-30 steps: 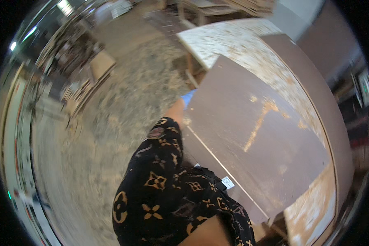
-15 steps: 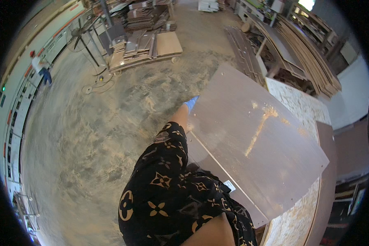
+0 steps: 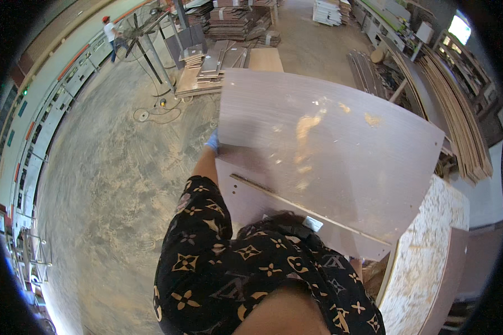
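In front of my body is a large grey-brown wooden panel point(image 3: 352, 167), tilted, with streaks of sawdust point(image 3: 307, 125) on its face. A narrow, pale-edged wooden strip point(image 3: 307, 209) runs across its near part, and a few small holes show by the near left corner. My left hand point(image 3: 212, 140), in a blue glove, is closed on the panel's left edge; its fingertips are partly hidden by the board. On the right, only a bit of bare skin of my right arm point(image 3: 356, 267) shows below the near edge. My right hand itself is hidden by the panel.
A rough, pale board point(image 3: 427, 245) lies at the right, beside another brown board point(image 3: 450, 279). Stacked long boards point(image 3: 458, 111) stand far right. A loaded pallet cart point(image 3: 198, 84), a stand fan point(image 3: 137, 28) and a cable point(image 3: 162, 114) are ahead left. A person point(image 3: 112, 36) stands by a long machine point(image 3: 53, 103).
The panel has swung counterclockwise, its left side coming nearer and its far edge now lying more crosswise. My left hand has moved left with it. The view has turned to the left.
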Demonstrator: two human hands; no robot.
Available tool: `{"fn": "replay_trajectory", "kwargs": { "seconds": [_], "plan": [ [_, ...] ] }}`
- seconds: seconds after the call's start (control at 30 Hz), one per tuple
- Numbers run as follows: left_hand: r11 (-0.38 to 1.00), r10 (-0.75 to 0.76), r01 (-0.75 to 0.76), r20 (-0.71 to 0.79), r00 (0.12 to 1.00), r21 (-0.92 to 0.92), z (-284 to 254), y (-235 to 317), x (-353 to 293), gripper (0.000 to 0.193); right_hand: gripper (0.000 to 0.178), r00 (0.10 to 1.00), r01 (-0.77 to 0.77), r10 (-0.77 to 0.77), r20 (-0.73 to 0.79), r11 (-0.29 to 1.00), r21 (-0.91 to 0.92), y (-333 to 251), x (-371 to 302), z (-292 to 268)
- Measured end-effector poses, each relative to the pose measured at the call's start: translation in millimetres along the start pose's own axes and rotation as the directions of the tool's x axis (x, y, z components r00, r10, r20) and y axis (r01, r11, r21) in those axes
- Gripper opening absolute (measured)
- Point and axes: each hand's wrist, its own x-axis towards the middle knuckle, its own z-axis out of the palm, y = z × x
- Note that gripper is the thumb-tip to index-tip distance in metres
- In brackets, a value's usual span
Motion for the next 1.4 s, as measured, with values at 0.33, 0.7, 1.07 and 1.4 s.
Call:
{"fn": "replay_trajectory", "kwargs": {
  "seconds": [0.33, 0.7, 1.07, 1.4],
  "plan": [
    [0.875, 0.459, -0.477, 0.164, 0.873, 0.089, -139, -113, -2, 0.042, 0.057, 0.958, -0.045, 0.099, 0.269, 0.978, -0.203, 14, 153, 100],
    [0.938, 0.279, -0.280, -0.033, 0.960, -0.204, -174, 33, 46, 0.047, 0.059, 0.911, -0.069, 0.163, 0.378, 0.966, -0.250, 53, 235, 326],
    [0.857, 0.399, -0.478, -0.338, 0.852, -0.192, -256, 91, 135, 0.051, 0.061, 0.891, -0.112, 0.225, 0.394, 0.951, -0.290, 64, 338, 541],
    [0.866, 0.233, -0.468, -0.687, 0.688, -0.175, -329, 85, 193, 0.054, 0.062, 0.918, -0.126, 0.222, 0.329, 0.949, -0.289, 120, 403, 656]
  ]
}}
